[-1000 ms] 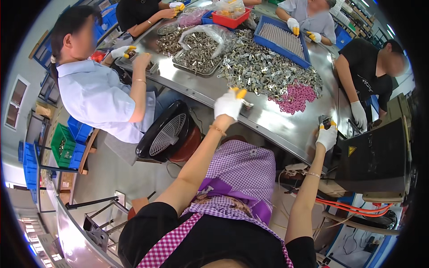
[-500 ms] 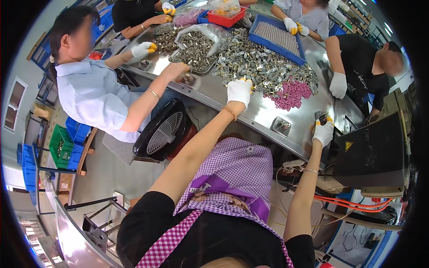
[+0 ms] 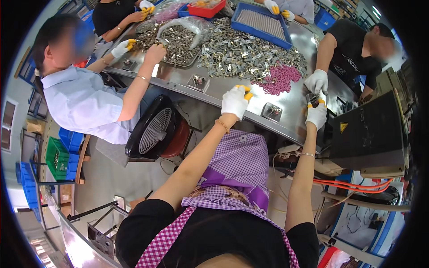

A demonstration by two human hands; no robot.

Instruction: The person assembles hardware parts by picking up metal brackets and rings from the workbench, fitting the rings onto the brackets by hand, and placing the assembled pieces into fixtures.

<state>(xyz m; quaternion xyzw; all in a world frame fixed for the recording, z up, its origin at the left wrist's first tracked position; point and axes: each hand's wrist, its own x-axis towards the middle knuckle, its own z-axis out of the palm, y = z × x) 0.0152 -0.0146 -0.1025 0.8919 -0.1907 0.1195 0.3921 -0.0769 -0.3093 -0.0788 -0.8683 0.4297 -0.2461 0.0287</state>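
Since the earlier frame the left co-worker's (image 3: 85,105) bare hand has shifted off a small steel block to the metal tray (image 3: 185,67), the left hand (image 3: 235,102) has drawn back from the heap toward the near edge, and the right co-worker's gloved hand (image 3: 316,82) has come in beside the right hand (image 3: 316,115). From the left, a fan (image 3: 154,131) stands below the table (image 3: 291,107), near its edge. The first steel block (image 3: 198,83) sits just inside that edge, with bare steel to its right. The left hand comes next, over the edge, its fingers partly curled; whether it has hold of anything I cannot tell. Above it spreads one heap (image 3: 243,58) of metal clips, too many to count, backed by one red tray (image 3: 206,11) and one blue tray (image 3: 261,40). One patch of pink rings (image 3: 282,80) lies at the heap's lower right; open steel runs from there down to the second steel block (image 3: 271,112), near the edge, untouched. Farther right, the right hand has thumb and finger closed on one dark block (image 3: 313,97), near the table's right end; the co-worker's glove is at its top. One dark cabinet (image 3: 364,134) limits room on that side. Four co-workers are around the table.
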